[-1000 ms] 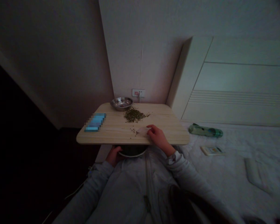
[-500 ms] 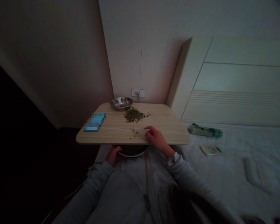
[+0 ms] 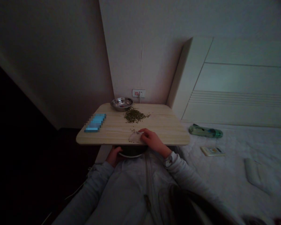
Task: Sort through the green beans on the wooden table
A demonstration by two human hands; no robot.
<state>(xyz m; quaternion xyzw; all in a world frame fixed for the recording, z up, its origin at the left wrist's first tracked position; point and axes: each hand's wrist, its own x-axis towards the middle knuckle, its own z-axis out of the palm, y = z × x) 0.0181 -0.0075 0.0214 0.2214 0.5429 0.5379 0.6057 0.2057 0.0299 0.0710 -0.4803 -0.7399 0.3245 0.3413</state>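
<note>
My right hand (image 3: 150, 139) is closed on a thin see-through sheet (image 3: 135, 137), which lies against the tabletop near its front edge. Small dark green beans or seeds gather along the sheet's rim, and a few loose ones sit just beyond it. A larger pile of the same beans (image 3: 134, 116) spreads over the middle of the wooden table (image 3: 161, 118). Below the front edge, my left hand (image 3: 114, 156) grips the side of a bowl (image 3: 132, 153) with a pale rim, held against my lap. The table hides part of this bowl, and its inside is dark.
A shiny metal bowl (image 3: 121, 104) stands at the back left of the table. A phone (image 3: 95, 122) with a blurred screen lies at the left. On the bed to the right are a green bottle (image 3: 206, 131) and another phone (image 3: 212, 151). A wall socket (image 3: 138, 93) is behind.
My right hand has moved left and slightly toward the pile with the clear sheet, pushing the loose beans near the front edge together. My left hand and the bowl stay in place.
</note>
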